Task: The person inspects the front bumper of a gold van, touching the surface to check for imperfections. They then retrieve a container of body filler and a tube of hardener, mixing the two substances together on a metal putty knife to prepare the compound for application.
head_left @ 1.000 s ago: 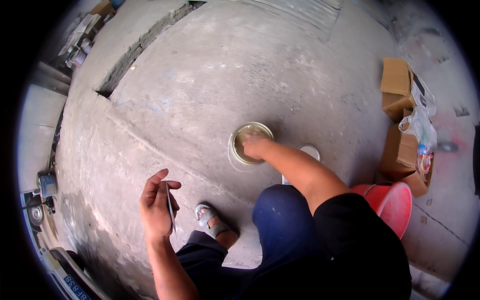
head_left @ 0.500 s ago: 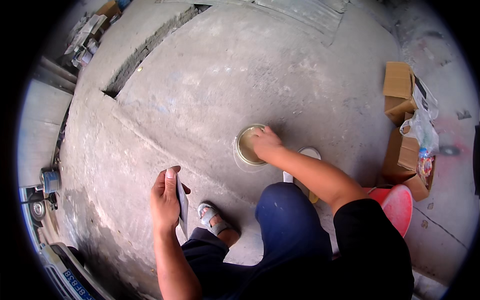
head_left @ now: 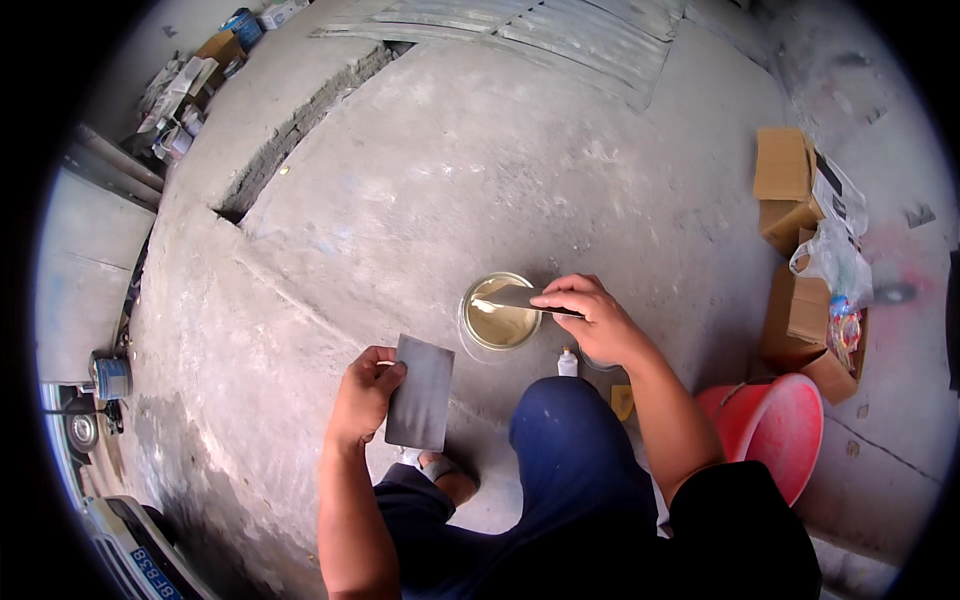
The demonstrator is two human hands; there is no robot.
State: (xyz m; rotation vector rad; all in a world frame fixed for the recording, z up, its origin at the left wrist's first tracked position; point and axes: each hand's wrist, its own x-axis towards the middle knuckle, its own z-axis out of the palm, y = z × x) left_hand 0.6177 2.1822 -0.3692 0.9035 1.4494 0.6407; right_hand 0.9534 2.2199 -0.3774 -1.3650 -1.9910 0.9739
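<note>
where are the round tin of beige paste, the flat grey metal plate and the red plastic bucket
round tin of beige paste (head_left: 500, 325): head view, on the paste surface inside the tin
flat grey metal plate (head_left: 421, 393): head view, middle of its flat face, held in the left hand
red plastic bucket (head_left: 775, 430): head view, on its side wall

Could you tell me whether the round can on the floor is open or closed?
Open: the can has no lid, tan paste shows inside, and the right hand holds a blade over it.
</note>
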